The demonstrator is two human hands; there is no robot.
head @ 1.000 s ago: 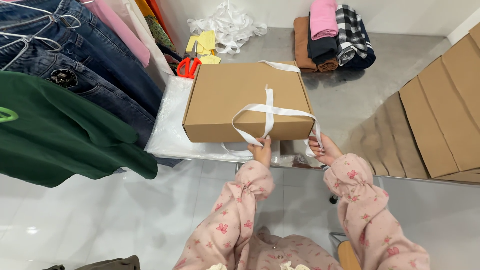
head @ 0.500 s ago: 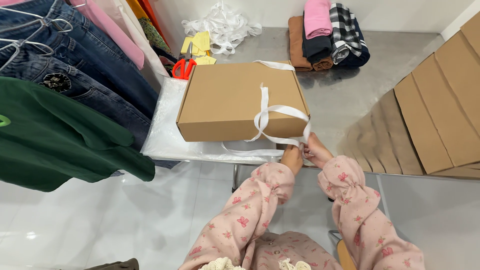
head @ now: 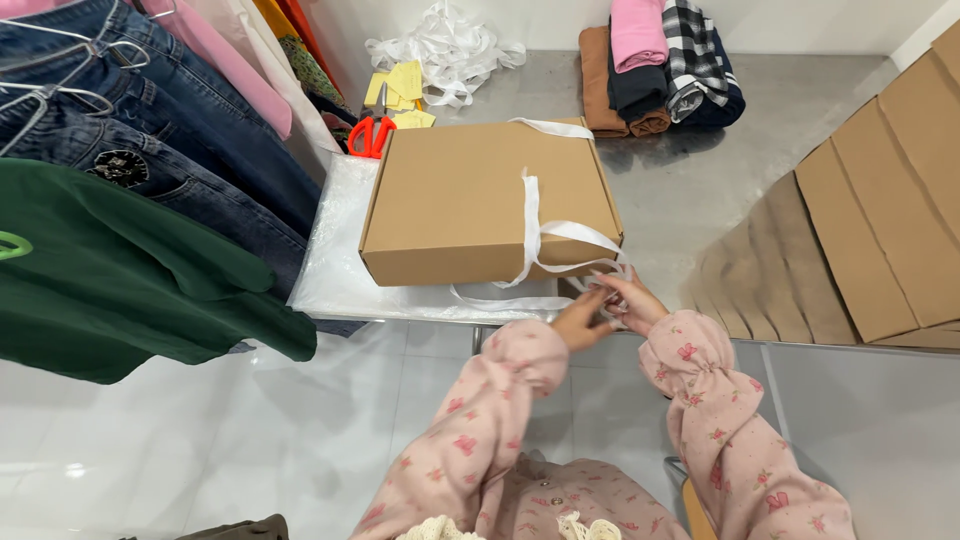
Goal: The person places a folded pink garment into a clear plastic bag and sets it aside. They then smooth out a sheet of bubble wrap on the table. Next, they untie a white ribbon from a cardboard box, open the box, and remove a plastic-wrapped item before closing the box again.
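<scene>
1. A person in pink flowery sleeves is standing at a grey metal surface (head: 700, 190) and looking down at both hands.
2. The left hand (head: 580, 322) and the right hand (head: 625, 300) are sitting close together at the near edge of the surface, almost touching each other.
3. Both hands are pinching the loose ends of a white ribbon (head: 535, 235). The fingers are closed on it, but I cannot tell just how each finger is holding.
4. The ribbon is running up over the lid of a brown cardboard box (head: 480, 200) and going on to the far edge. Another bit is lying flat on the surface in front of the box.
5. The box is lying just past the hands and a little to the left. Its long side is running left to right. The ribbon is crossing it the short way, from far to near.
6. The right hand is sitting nearer to the box's near right corner. The left hand is sitting a bit lower, closer to the person.
7. The box is resting on a clear plastic sheet (head: 335, 270).
8. Red scissors (head: 372, 132) and yellow paper notes (head: 400, 85) are lying behind the box.
9. A pile of white ribbon (head: 445, 45) and folded clothes (head: 660, 65) are sitting farther back.
10. Flat cardboard sheets (head: 860, 220) are leaning on the right, and jeans (head: 150, 130) and a green top (head: 110, 270) are hanging on the left.
</scene>
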